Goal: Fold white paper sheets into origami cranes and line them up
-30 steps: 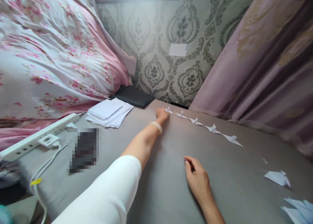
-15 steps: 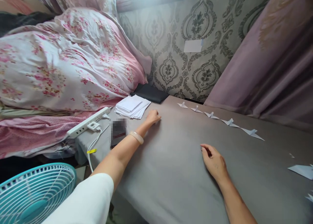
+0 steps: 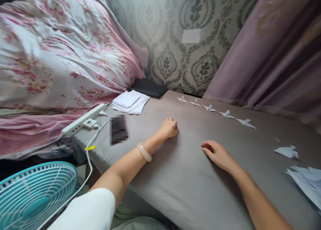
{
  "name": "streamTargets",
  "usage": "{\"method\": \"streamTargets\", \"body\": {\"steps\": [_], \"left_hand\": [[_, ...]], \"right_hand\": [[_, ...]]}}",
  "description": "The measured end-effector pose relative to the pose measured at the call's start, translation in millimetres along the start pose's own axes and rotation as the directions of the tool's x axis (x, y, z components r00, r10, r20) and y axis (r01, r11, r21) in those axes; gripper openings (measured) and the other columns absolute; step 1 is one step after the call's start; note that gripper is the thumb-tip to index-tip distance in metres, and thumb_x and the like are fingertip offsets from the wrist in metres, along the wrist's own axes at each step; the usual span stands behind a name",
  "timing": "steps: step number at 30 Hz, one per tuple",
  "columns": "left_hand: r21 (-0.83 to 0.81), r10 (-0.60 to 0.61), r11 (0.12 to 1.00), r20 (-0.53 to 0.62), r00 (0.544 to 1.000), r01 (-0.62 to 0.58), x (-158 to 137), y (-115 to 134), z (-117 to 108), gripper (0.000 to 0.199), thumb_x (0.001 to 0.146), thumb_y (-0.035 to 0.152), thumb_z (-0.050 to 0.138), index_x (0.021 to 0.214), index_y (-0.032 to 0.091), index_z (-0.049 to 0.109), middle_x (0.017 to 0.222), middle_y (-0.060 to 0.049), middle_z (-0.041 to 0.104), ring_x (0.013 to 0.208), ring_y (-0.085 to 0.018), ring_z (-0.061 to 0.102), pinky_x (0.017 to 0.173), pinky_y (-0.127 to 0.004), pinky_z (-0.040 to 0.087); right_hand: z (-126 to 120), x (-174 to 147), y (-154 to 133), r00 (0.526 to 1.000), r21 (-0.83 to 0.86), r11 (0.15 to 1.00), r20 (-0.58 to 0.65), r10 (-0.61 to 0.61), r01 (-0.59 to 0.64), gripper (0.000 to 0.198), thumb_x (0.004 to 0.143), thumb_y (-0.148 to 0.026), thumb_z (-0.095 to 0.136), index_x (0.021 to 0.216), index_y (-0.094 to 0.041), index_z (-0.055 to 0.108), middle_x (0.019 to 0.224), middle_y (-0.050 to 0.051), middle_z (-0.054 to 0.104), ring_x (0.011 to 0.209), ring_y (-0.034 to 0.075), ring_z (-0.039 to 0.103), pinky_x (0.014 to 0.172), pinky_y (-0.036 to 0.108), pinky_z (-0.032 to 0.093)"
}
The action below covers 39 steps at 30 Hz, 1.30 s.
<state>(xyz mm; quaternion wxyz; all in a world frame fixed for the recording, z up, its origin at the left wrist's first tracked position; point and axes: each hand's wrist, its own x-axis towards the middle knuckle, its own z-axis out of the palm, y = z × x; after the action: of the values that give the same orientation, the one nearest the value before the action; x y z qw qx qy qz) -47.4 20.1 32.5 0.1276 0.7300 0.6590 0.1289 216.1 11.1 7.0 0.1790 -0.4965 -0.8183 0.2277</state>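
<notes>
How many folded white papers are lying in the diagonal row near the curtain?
5. The first paper is at the far left end; the second paper, third paper and fourth paper follow rightward; the fifth paper is at the near right end. None appears hidden.

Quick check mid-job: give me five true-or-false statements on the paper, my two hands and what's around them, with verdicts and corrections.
1. Five folded papers form a row on the gray surface. True.
2. The left hand is touching that row. False: the left hand is apart from it, on the near side.
3. The bangle is on the right arm. False: the bangle is on the left arm.
4. The paper stack lies beside a flat black item. True.
5. The right hand is on the power strip. False: the right hand is well away from the power strip.
</notes>
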Motion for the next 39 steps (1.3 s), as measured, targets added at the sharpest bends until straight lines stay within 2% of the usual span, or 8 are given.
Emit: {"method": "streamTargets", "body": {"steps": [4,9,13,16,19,31,34,39], "left_hand": [[0.01,-0.027,1.0,-0.003,1.0,0.027,-0.2,-1.2,4.3,0.02,0.08,0.03,0.058,0.094,0.018,0.066,0.106,-0.012,0.06,0.102,-0.024,0.055,0.082,-0.031,0.045],[0.012,-0.059,0.998,-0.066,0.996,0.06,5.8,-3.6,10.5,0.022,0.086,0.033,0.051,0.093,0.017,0.064,0.106,-0.012,0.06,0.103,-0.024,0.054,0.08,-0.03,0.044],[-0.005,-0.03,1.0,-0.079,0.996,0.03,6.2,-5.5,15.9,0.025,0.086,0.034,0.048,0.086,0.015,0.063,0.098,-0.015,0.06,0.094,-0.026,0.056,0.077,-0.033,0.044],[-0.01,-0.005,1.0,-0.094,0.996,0.004,14.1,-16.2,23.8,0.028,0.084,0.04,0.047,0.078,0.018,0.062,0.09,-0.012,0.06,0.087,-0.025,0.057,0.073,-0.033,0.043],[0.0,0.033,0.999,-0.119,0.992,-0.033,22.6,-26.9,31.9,0.032,0.082,0.048,0.044,0.074,0.022,0.06,0.083,-0.008,0.06,0.082,-0.024,0.058,0.068,-0.031,0.042],[-0.041,0.013,0.999,-0.077,0.997,-0.016,20.8,-30.3,32.6,0.038,0.079,0.057,0.039,0.069,0.025,0.058,0.079,-0.008,0.059,0.075,-0.024,0.057,0.062,-0.032,0.041],[-0.044,0.002,0.999,-0.068,0.998,-0.005,21.0,-29.9,32.2,0.038,0.079,0.057,0.039,0.069,0.025,0.058,0.08,-0.008,0.059,0.076,-0.025,0.057,0.061,-0.031,0.041],[-0.054,-0.022,0.998,-0.057,0.998,0.019,19.1,-26.0,29.3,0.038,0.081,0.055,0.039,0.07,0.024,0.059,0.083,-0.007,0.058,0.077,-0.024,0.057,0.06,-0.03,0.04]], "right_hand": [[-21.0,-15.2,57.2,0.989,0.006,0.991,0.062,0.131,-0.131,0.028,0.07,-0.048,0.055,0.081,-0.026,0.067,0.077,0.005,0.07,0.069,0.023,0.064,0.066,0.035,0.05],[-85.5,-43.1,124.3,0.93,-0.029,0.936,-0.13,0.343,-0.35,0.023,0.058,-0.047,0.066,0.07,-0.028,0.07,0.077,0.007,0.072,0.072,0.026,0.066,0.071,0.041,0.048],[-157.8,-73.3,124.4,0.721,0.096,0.859,-0.502,0.477,-0.502,0.029,0.071,-0.039,0.062,0.087,-0.017,0.072,0.084,0.014,0.071,0.073,0.021,0.064,0.071,0.036,0.046],[-197.5,-83.4,126.8,0.548,0.112,0.766,-0.634,0.545,-0.633,0.031,0.079,-0.027,0.052,0.092,-0.005,0.07,0.082,0.017,0.07,0.068,0.018,0.062,0.067,0.031,0.046],[-215.1,-84.6,145.8,0.455,0.093,0.692,-0.689,0.563,-0.716,0.028,0.079,-0.02,0.052,0.094,-0.005,0.07,0.08,0.012,0.07,0.069,0.018,0.063,0.064,0.029,0.047],[-189.9,-38.7,149.8,0.64,-0.272,0.591,-0.471,0.607,-0.76,0.026,0.096,-0.026,0.043,0.114,-0.014,0.058,0.117,0.01,0.058,0.106,0.019,0.057,0.092,0.041,0.045],[-186.8,-30.7,146.0,0.65,-0.349,0.549,-0.42,0.633,-0.76,0.023,0.096,-0.021,0.044,0.107,-0.01,0.062,0.112,0.012,0.061,0.111,0.021,0.055,0.097,0.042,0.039],[-174.9,-17.8,149.2,0.612,-0.389,0.48,-0.378,0.695,-0.786,0.035,0.09,-0.034,0.056,0.12,-0.016,0.054,0.12,0.009,0.056,0.101,0.021,0.059,0.084,0.042,0.051]]}}
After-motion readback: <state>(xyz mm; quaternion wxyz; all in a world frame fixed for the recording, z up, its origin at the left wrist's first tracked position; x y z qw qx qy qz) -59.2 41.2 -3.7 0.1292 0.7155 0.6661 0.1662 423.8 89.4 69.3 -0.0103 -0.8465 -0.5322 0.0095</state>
